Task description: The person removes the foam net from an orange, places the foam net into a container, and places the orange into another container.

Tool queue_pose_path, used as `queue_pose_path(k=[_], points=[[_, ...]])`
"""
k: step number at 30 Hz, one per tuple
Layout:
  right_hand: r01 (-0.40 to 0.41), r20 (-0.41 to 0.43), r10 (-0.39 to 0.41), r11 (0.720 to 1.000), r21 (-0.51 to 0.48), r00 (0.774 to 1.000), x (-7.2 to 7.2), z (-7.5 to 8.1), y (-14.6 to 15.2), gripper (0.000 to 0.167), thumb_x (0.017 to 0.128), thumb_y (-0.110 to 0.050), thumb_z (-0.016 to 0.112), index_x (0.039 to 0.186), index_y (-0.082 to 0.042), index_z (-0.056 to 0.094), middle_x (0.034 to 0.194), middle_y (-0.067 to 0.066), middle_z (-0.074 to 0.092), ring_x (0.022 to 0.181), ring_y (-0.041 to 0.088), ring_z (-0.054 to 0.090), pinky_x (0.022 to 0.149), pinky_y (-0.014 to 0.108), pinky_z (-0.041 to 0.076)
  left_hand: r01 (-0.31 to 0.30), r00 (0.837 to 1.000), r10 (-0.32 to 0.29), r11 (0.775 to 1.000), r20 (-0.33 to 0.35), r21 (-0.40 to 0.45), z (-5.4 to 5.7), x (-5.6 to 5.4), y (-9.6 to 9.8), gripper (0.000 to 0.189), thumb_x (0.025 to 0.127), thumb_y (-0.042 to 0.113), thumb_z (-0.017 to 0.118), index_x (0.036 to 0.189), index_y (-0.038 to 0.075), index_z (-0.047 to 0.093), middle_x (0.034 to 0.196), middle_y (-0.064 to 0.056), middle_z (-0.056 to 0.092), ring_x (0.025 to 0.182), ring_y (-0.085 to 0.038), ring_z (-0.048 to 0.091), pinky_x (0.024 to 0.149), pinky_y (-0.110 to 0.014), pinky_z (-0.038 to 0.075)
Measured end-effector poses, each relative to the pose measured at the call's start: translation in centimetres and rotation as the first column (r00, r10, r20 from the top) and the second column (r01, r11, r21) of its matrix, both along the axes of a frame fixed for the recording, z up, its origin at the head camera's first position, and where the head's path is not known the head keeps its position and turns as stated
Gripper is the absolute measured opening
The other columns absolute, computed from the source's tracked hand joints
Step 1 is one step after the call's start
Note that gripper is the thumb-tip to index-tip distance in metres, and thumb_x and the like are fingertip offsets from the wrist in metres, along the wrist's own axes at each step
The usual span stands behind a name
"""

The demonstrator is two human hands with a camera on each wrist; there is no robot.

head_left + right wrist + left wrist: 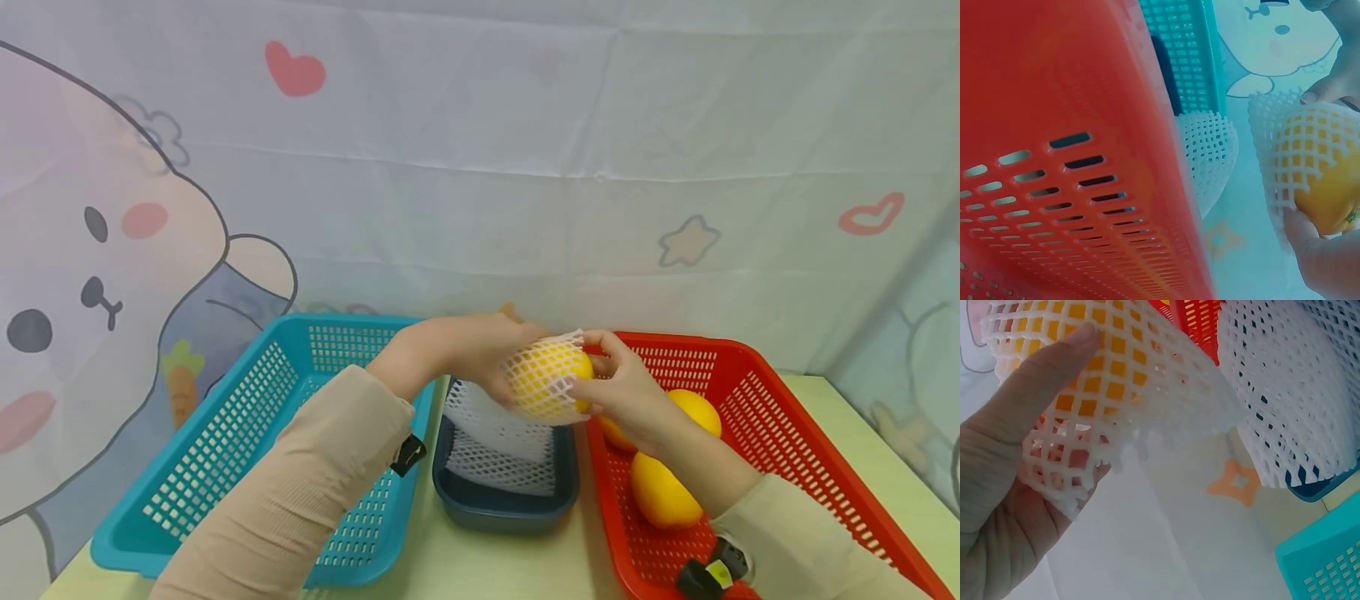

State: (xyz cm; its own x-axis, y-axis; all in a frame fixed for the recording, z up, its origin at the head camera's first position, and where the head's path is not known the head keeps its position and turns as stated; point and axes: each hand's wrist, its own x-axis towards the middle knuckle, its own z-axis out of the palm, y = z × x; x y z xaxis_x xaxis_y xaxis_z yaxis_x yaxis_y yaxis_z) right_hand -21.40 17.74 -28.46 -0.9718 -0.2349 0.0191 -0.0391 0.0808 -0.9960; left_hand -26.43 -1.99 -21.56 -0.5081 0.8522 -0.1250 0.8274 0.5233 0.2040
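A yellow-orange fruit, apparently an orange (1329, 197), is partly inside a white foam net sleeve (542, 382) above the dark blue basket. My left hand (480, 350) grips the sleeve with the fruit in it, its thumb (1054, 372) lying across the mesh in the left wrist view. From the other side, my right hand (626, 387) holds the fruit's bare end, fingertips right at the sleeve's opening. In the right wrist view the stem end sticks out of the mesh. At the left, the net's narrower end hangs past the fruit.
Below the hands, the dark blue basket (491, 521) holds several white foam nets (498, 458). To the right stands a red basket (787, 433) with more yellow-orange fruit (663, 492). A turquoise basket (187, 454) is at the left. A printed cloth (480, 167) hangs behind the table.
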Motion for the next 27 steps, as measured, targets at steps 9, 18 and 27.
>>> queue_pose_path(k=[9,18,27], points=[[0.013,0.01,-0.013,1.0,-0.023,1.0,0.0,-0.1,0.4,0.046,0.085,-0.004,0.058,0.123,-0.007,0.033,0.118,0.02,0.045,0.094,0.025,0.055,0.077,0.032,0.052,-0.004,1.0,0.003,0.999,0.001,0.043,0.0,0.0,-0.4,0.051,0.08,0.011,0.071,0.127,0.014,0.052,0.106,0.002,0.059,0.092,-0.014,0.052,0.082,-0.024,0.043],[0.021,0.008,-0.021,0.999,-0.038,1.0,0.2,0.1,0.9,0.042,0.085,-0.007,0.06,0.12,-0.007,0.036,0.116,0.02,0.047,0.091,0.024,0.058,0.076,0.032,0.052,-0.031,0.999,0.032,0.997,-0.017,0.065,-0.1,-0.1,-0.5,0.046,0.083,0.011,0.07,0.126,0.014,0.055,0.117,0.003,0.059,0.103,-0.014,0.053,0.088,-0.027,0.042],[0.039,0.033,-0.038,0.999,-0.029,0.999,0.2,0.3,1.2,0.047,0.086,-0.015,0.064,0.123,-0.01,0.036,0.12,0.019,0.045,0.094,0.023,0.058,0.08,0.032,0.051,-0.102,0.994,0.105,0.993,-0.036,0.064,-0.1,-0.1,-0.9,0.047,0.084,0.013,0.068,0.129,0.017,0.052,0.122,0.0,0.058,0.112,-0.018,0.051,0.091,-0.03,0.043]])
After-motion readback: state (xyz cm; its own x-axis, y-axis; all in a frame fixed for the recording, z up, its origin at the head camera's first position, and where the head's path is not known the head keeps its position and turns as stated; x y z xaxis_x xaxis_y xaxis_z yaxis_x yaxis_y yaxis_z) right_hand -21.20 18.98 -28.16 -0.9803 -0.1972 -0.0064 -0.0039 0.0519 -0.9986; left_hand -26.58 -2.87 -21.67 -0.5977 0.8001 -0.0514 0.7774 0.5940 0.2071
